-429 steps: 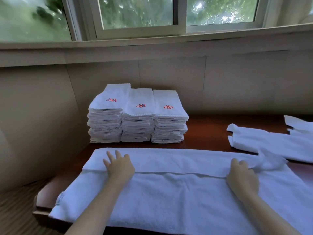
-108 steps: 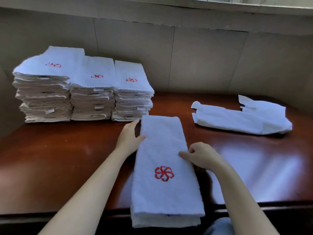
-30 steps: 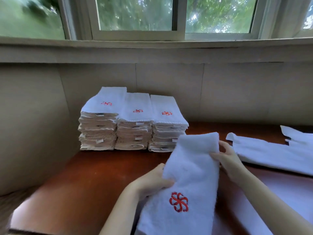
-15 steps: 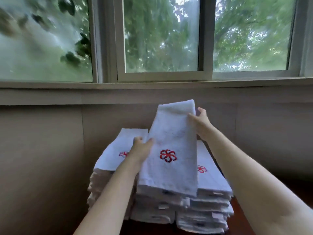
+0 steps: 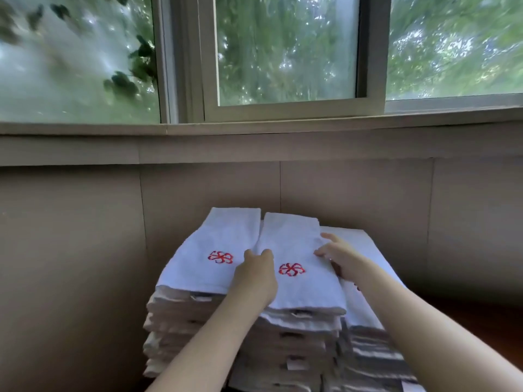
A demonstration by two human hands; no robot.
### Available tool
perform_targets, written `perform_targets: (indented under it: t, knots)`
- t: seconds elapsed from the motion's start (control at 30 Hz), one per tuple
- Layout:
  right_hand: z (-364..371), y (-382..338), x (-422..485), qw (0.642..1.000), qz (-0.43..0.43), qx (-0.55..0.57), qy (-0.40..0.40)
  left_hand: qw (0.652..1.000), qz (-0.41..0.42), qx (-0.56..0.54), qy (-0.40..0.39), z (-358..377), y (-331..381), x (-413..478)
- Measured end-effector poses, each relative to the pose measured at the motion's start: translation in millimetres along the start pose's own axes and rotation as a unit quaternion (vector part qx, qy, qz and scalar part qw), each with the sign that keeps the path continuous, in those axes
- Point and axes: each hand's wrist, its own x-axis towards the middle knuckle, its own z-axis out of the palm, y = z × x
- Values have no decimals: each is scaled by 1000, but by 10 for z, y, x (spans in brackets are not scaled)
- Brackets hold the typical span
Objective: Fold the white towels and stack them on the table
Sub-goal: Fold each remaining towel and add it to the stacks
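Towel (image 5: 288, 239), folded into a long strip with a red flower mark (image 5: 291, 269), is lying on top of the middle stack (image 5: 297, 332) of three standing side by side against the wall (image 5: 353, 207). I am holding its left edge with my left hand (image 5: 254, 278), fingers curled at the seam beside the left stack (image 5: 203, 275). My right hand (image 5: 341, 258) is resting spread, fairly straight fingers on its right edge, clasping nothing as far as shows. Judged progress: folding of this piece is finished and placing is nearly so, with only squaring up and letting go to do. Whether unfolded towels are waiting I cannot tell, since only a dark sliver of table (image 5: 486, 329) is showing. My right forearm (image 5: 424, 335) is covering most of the right stack (image 5: 368, 306), and the lower layers are blurring together, so counting them is not possible.
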Motion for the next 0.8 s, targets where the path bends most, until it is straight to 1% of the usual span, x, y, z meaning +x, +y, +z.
perform_targets:
  t: [0.1, 0.2, 0.23, 0.33, 0.37, 0.4, 0.43, 0.47, 0.5, 0.6, 0.7, 0.73, 0.77, 0.8]
  knots:
    - [92, -158, 60, 1000, -8, 6, -16, 1000, 12, -3, -5, -18, 51, -25]
    - [210, -248, 201, 999, -27, -33, 18, 1000, 15, -9, -2, -20, 61, 10]
    - [234, -283, 253, 998, -42, -30, 32, 1000, 15, -15, 5, -31, 58, 36]
    - [249, -358, 431, 991, -128, 14, 44, 999, 17, -28, 36, -51, 28, 142]
    - [265, -341, 460, 989, -140, -1, 47, 999, 15, -20, 35, -42, 14, 180]
    - [274, -290, 504, 988, -143, -42, 47, 1000, 11, -9, 25, -18, 4, 218]
    - [287, -217, 536, 984, -133, -112, 44, 1000, 7, 4, 9, 6, -4, 251]
    - [293, -141, 574, 976, -116, -180, 38, 1000, 2, 17, -7, 20, -4, 270]
    - [285, -86, 603, 970, -98, -218, 33, 999, -1, 28, -21, 24, 0, 280]
    - [222, -151, 626, 978, -44, -202, 13, 997, -2, 41, -60, -39, 14, 327]
    - [212, -327, 595, 967, -41, -250, 6, 996, -18, 17, -91, -185, -17, 376]
    - [245, -377, 591, 954, -44, -297, 16, 995, -23, 17, -94, -214, -34, 379]
    - [287, -405, 561, 929, -43, -366, 41, 995, -24, 31, -91, -233, -40, 364]
    - [346, -410, 537, 893, -48, -441, 76, 995, -20, 59, -74, -243, -35, 324]
